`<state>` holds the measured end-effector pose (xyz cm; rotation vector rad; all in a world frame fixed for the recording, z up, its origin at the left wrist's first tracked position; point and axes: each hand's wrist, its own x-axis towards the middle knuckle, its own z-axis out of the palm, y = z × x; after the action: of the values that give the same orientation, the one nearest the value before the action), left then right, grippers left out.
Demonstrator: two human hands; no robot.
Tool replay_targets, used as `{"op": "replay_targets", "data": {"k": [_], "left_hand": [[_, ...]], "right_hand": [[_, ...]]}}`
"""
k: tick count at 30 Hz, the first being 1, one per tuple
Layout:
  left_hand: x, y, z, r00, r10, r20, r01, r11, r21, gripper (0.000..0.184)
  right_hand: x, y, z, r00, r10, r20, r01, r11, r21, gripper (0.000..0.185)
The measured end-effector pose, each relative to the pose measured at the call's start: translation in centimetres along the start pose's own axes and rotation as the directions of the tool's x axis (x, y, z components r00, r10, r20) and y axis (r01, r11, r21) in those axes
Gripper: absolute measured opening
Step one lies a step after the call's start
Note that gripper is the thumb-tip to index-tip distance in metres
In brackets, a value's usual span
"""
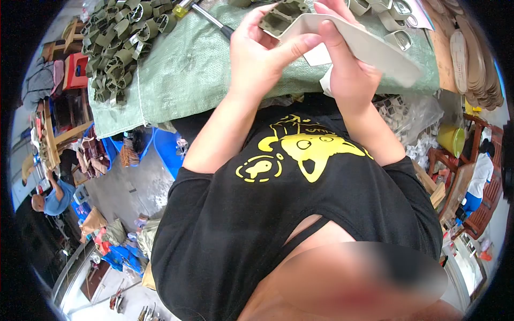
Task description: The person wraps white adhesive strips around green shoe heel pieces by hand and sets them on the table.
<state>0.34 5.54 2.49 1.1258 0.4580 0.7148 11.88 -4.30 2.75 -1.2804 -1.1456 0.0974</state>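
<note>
Near the top of the view, my left hand (259, 56) has its fingers wrapped about a dark olive-grey hollow piece (284, 18), with its thumb against a pale strap. My right hand (350, 67) grips that wide off-white strap (369, 48), which bends near the left thumb and reaches out to the right. A small white piece (319, 55) shows between the two hands. Just left of my left hand lies a metal-shafted tool (211, 17) with a black handle end. Part of each hand's grip is hidden.
Olive-green loops (118, 45) are heaped on the green woven sheet (182, 75). Pale straps with metal buckles (399, 40) lie at the right, beside stacked soles (474, 64). A yellow bucket (451, 139) stands lower right. People (59, 195) are farther off.
</note>
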Motion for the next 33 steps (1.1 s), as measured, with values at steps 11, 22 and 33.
{"op": "replay_targets", "data": {"k": [11, 22, 33], "left_hand": [[0.1, -0.2, -1.8, 0.970, 0.064, 0.237, -0.054, 0.997, -0.047, 0.067], [-0.3, -1.0, 0.8, 0.982, 0.167, 0.090, -0.147, 0.970, -0.194, 0.055], [-0.5, 0.2, 0.9, 0.989, 0.080, 0.128, -0.069, 0.994, -0.089, 0.052]], "right_hand": [[0.8, 0.3, -0.2, 0.961, 0.268, 0.066, -0.273, 0.889, 0.368, 0.028], [0.2, 0.1, -0.2, 0.988, 0.140, 0.059, -0.151, 0.948, 0.279, 0.021], [2.1, -0.5, -1.8, 0.949, 0.287, 0.131, -0.313, 0.907, 0.282, 0.028]]}}
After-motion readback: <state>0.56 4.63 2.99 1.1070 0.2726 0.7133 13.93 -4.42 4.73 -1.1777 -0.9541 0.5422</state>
